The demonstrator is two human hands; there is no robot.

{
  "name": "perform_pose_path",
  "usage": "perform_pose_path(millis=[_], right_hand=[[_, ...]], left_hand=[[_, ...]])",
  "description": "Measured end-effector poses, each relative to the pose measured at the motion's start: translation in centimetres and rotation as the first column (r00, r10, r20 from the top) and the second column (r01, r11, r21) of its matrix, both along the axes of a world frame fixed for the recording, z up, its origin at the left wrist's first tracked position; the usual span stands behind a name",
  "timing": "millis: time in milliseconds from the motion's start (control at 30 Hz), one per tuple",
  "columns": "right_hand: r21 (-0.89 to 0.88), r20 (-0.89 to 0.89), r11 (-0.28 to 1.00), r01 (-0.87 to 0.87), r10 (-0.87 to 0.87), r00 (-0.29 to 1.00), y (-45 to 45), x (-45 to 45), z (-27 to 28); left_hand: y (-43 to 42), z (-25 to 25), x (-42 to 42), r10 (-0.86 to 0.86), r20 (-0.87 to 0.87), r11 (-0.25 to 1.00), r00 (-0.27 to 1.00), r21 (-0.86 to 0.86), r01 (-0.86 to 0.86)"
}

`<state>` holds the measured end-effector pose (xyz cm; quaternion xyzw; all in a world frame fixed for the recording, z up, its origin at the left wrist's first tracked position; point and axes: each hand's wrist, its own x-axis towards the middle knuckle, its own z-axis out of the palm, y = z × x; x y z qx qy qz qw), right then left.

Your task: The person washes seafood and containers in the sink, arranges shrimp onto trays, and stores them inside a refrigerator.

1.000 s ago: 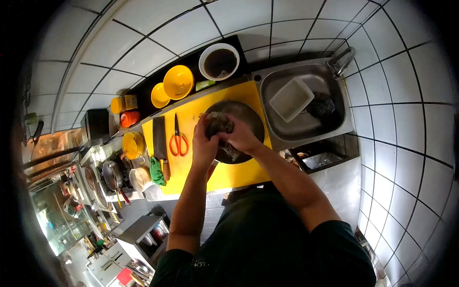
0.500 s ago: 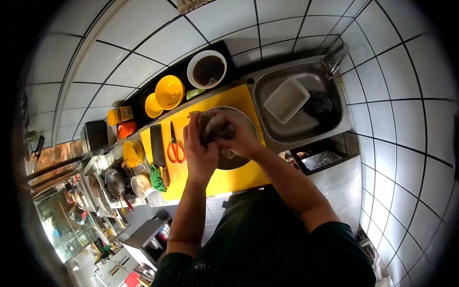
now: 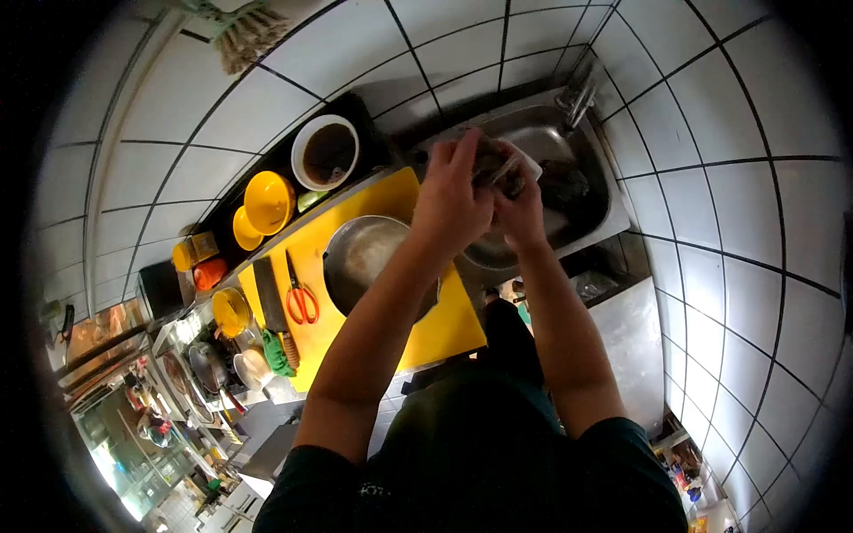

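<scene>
My left hand [image 3: 455, 197] and my right hand [image 3: 520, 211] are together over the near left side of the metal sink [image 3: 613, 211]. Between them they grip a dark grey-brown lump [image 3: 500, 173] with a soft, irregular shape; its kind is not clear. My fingers are wrapped round it and hide much of it. Just behind, partly covered by the hands, is a white plastic tray [image 3: 533, 165]. To the left, a round metal pan [image 3: 362, 258] with a cloudy, brownish inside rests on the yellow cutting board [image 3: 444, 333].
Orange-handled scissors [image 3: 302, 305] and a cleaver [image 3: 269, 289] lie on the board beside a green cloth [image 3: 275, 354]. Behind stand a white bowl of dark liquid [image 3: 327, 153] and yellow bowls [image 3: 268, 202]. A tap [image 3: 579, 99] rises at the sink's back corner.
Both hands have carried the grey-brown lump from above the pan to the right, over the sink. The pan's inside now shows. My view has shifted too.
</scene>
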<state>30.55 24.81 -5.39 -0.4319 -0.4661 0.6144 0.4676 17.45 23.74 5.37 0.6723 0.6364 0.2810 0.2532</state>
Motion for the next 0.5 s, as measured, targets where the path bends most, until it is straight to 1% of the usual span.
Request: perform_pose_path(millis=[33,67,100,133,200,233,267,300,333,400,467,500], right_hand=[[-0.161,-0.038,0.987,0.024,-0.031,0.999,0.5,0.6,-1.9],[-0.32,-0.07,0.947,0.042,-0.068,0.995,1.0,1.0,-4.1],[-0.472,-0.095,0.88,0.051,-0.108,0.99,1.1,1.6,-5.8],[-0.506,-0.042,0.86,0.059,-0.093,0.995,0.9,2.3,-6.7],[-0.561,0.057,0.824,0.084,-0.063,0.996,1.1,3.7,-8.3],[-0.556,0.027,0.827,0.084,-0.084,0.996,1.0,4.3,-9.0],[-0.552,-0.004,0.83,0.085,-0.105,0.995,0.9,5.0,-9.7],[-0.548,-0.034,0.832,0.084,-0.122,0.992,0.6,5.7,-10.3],[-0.566,0.024,0.816,0.117,-0.126,0.992,0.6,6.3,-10.6],[-0.592,0.141,0.784,0.185,-0.125,0.982,0.8,7.6,-10.9],[-0.51,0.401,0.813,0.281,-0.064,0.914,1.2,9.7,-14.0],[-0.459,0.523,0.829,0.32,-0.039,0.851,1.4,10.4,-15.0]], left_hand=[[0.9,-2.1,0.6,-0.038,0.016,0.996,0.999,-0.078,0.039],[1.8,-4.8,1.2,-0.074,0.035,0.985,0.997,-0.156,0.078],[2.4,-7.3,1.6,-0.105,0.058,0.965,0.993,-0.234,0.116],[2.7,-8.9,1.8,-0.169,0.05,0.944,0.984,-0.28,0.176],[2.2,-10.7,1.5,-0.11,0.017,0.956,0.994,-0.271,0.111],[2.0,-10.5,1.1,-0.084,-0.002,0.961,0.996,-0.266,0.081],[1.3,-10.2,0.5,-0.044,0.024,0.963,0.999,-0.266,0.048],[-0.1,-8.4,-0.3,0.0,0.05,0.963,0.999,-0.269,0.013],[-1.5,-6.7,-1.3,0.046,0.075,0.963,0.996,-0.267,-0.025],[-5.3,-4.1,-3.2,0.105,-0.034,0.972,0.994,-0.207,-0.11],[-9.6,-3.4,-5.7,0.199,-0.062,0.962,0.978,-0.179,-0.207],[-12.0,-3.6,-7.2,0.229,-0.121,0.961,0.966,-0.131,-0.244]])
